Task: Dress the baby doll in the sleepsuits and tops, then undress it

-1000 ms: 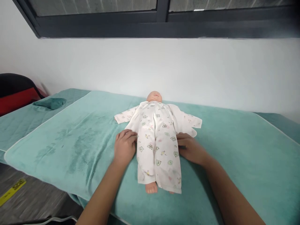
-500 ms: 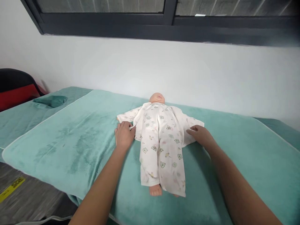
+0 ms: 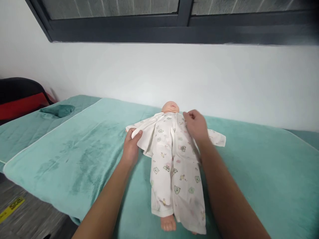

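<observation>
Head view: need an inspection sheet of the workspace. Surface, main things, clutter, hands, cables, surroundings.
Surface: green cover with pale edging, creased at left.
Main things: doll lying face up, head toward the wall, in white printed clothes; one foot shows plainly below the hem.
Clutter: bunched green cloth at far left; red-and-black item beside it, cut off by the frame.
Left hand: pinching the edge of the clothes.
Right hand: over the doll's shoulder area; grip unclear.
Cables: nothing seen.
Surroundings: white wall, dark window frame, grey floor with yellow strip.
</observation>
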